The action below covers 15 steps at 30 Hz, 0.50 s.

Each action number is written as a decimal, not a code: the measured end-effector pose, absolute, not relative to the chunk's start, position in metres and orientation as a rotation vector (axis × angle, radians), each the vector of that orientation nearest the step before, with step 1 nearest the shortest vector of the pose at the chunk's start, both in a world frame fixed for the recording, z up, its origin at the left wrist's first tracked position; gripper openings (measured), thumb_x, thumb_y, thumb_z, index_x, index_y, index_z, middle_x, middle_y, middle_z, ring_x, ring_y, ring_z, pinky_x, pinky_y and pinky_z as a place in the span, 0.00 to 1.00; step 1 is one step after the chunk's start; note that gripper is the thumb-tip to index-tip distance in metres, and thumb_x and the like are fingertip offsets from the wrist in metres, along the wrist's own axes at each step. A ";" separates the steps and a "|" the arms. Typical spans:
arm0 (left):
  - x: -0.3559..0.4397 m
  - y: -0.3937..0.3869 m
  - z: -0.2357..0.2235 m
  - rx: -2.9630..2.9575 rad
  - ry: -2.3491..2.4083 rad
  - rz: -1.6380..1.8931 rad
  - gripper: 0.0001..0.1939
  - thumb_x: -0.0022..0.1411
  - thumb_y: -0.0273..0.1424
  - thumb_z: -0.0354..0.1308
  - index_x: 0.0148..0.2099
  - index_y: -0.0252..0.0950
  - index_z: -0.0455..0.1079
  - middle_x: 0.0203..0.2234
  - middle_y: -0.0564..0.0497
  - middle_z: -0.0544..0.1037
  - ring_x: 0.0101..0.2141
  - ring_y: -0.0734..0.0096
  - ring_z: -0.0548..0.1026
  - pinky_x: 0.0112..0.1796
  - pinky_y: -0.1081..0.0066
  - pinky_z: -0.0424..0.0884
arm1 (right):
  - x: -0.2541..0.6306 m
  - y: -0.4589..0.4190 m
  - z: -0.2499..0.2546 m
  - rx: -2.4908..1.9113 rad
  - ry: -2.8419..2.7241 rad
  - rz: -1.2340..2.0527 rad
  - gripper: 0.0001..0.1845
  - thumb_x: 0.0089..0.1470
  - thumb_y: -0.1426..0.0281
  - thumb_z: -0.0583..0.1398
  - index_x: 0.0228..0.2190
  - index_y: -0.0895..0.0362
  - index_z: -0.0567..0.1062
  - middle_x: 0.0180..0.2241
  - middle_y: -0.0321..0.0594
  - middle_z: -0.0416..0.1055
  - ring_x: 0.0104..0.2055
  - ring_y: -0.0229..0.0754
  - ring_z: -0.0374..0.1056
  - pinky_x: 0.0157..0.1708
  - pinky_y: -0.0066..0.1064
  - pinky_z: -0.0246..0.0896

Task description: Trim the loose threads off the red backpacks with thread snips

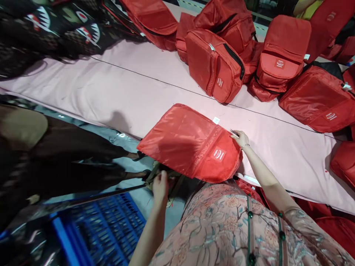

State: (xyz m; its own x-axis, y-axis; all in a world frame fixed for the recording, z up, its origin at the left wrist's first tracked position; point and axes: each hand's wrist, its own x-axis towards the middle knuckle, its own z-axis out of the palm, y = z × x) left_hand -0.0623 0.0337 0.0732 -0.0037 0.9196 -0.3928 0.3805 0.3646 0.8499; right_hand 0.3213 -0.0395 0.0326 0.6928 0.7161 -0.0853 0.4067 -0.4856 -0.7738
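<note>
A flat red backpack (180, 136) lies at the table's near edge, its label side up, with a small white tag at its far side. My right hand (241, 139) is closed on small pointed thread snips (234, 133), beside the bag's right edge. My left hand (161, 184) hangs below the bag's lower left edge, fingers curled together. Dark olive straps or cloth (151, 176) show around it; what the fingers hold is hidden.
Several stuffed red backpacks (213, 66) stand along the far side of the pink-covered table (133, 85). Dark shark-print bags (66, 29) are piled at far left. A blue plastic crate (111, 221) stands low on the left, near another person's dark clothing (74, 147). Someone in yellow (309, 9) is across the table.
</note>
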 end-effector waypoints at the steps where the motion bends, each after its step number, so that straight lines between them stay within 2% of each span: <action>1: -0.055 0.030 0.070 1.101 1.528 0.555 0.18 0.58 0.45 0.52 0.35 0.34 0.67 0.21 0.51 0.71 0.23 0.71 0.72 0.26 0.72 0.70 | 0.322 -0.032 0.033 -2.135 -0.864 0.518 0.17 0.57 0.59 0.57 0.40 0.60 0.72 0.40 0.42 0.71 0.38 0.40 0.66 0.39 0.35 0.64; 4: -0.029 0.031 0.065 0.917 1.441 0.435 0.17 0.51 0.42 0.60 0.36 0.32 0.67 0.22 0.51 0.73 0.23 0.71 0.72 0.25 0.70 0.71 | 0.322 -0.022 0.033 -2.137 -0.871 0.515 0.16 0.58 0.61 0.56 0.40 0.61 0.71 0.38 0.40 0.70 0.36 0.38 0.67 0.37 0.34 0.65; 7: -0.012 0.059 0.067 0.966 1.373 0.573 0.19 0.49 0.40 0.61 0.40 0.32 0.67 0.27 0.51 0.74 0.25 0.72 0.72 0.27 0.71 0.71 | 0.315 -0.037 0.030 -2.157 -0.849 0.505 0.16 0.59 0.60 0.54 0.35 0.61 0.72 0.31 0.38 0.70 0.31 0.37 0.66 0.32 0.31 0.63; 11: 0.005 0.115 0.072 1.316 1.299 0.879 0.22 0.52 0.37 0.57 0.48 0.34 0.65 0.41 0.46 0.74 0.38 0.67 0.73 0.38 0.67 0.72 | 0.279 -0.079 0.015 -2.185 -0.835 0.507 0.19 0.57 0.58 0.52 0.25 0.57 0.73 0.22 0.36 0.69 0.25 0.38 0.63 0.25 0.27 0.56; 13: 0.021 0.127 0.073 1.622 1.296 0.967 0.22 0.52 0.36 0.57 0.49 0.33 0.66 0.47 0.43 0.71 0.46 0.62 0.70 0.47 0.62 0.67 | 0.252 -0.098 0.006 -2.149 -0.889 0.525 0.18 0.55 0.58 0.52 0.23 0.56 0.72 0.21 0.35 0.68 0.25 0.38 0.62 0.24 0.26 0.53; 15: 0.042 0.118 0.069 1.862 1.198 0.941 0.20 0.54 0.35 0.56 0.49 0.33 0.67 0.48 0.43 0.71 0.49 0.61 0.68 0.50 0.61 0.65 | 0.228 -0.108 -0.001 -2.096 -0.882 0.565 0.18 0.53 0.57 0.53 0.22 0.55 0.72 0.21 0.34 0.68 0.24 0.37 0.60 0.24 0.26 0.52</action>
